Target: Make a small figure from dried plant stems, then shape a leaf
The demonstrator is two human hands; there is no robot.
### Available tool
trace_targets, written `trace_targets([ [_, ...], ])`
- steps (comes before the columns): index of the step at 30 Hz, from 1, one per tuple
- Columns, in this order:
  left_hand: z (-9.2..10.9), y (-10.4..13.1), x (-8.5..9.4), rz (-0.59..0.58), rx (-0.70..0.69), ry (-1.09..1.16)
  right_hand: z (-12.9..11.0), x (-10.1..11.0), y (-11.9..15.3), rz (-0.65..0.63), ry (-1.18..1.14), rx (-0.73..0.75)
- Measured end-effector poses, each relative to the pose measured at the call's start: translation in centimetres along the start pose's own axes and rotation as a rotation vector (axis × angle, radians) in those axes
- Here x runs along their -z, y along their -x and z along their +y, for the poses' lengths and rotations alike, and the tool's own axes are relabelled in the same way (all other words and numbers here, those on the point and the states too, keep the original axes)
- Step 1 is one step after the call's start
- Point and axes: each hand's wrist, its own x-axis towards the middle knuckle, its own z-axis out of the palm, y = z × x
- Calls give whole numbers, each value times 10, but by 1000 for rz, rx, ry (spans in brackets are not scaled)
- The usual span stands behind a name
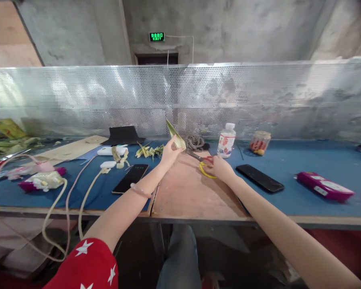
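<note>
My left hand (170, 153) is closed on a pale green, pointed leaf that looks like a corn husk (179, 141), its tip pointing up and away. Scissors (205, 171) with yellow and red handles are in my right hand (223, 169), fingers wrapped round the loops. Their dark blades reach left to the lower edge of the husk; I cannot tell whether they touch it. Both hands are above a bare wooden board (189, 190). A coil of grey cord (195, 142) lies just behind them.
Right of the board are a white bottle (227, 140), a jar (259, 143), a black phone (259, 178) and a magenta packet (325, 186). To the left are another phone (130, 178), cables (88, 186) and husk scraps (149, 150). A perforated metal screen (108, 100) stands behind.
</note>
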Motion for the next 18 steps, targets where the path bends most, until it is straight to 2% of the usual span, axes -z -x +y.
trace_targets([
  [4, 4, 2, 1, 32, 44, 20, 0, 0, 3, 94, -99, -98],
  [10, 4, 4, 2, 9, 6, 54, -5, 2, 7, 165, -302, -115],
  [14, 1, 0, 5, 16, -19, 47, -17, 7, 1, 107, -484, -115],
  [18, -2, -3, 10, 52, -28, 19, -41, 1, -11, 16, -699, -61],
])
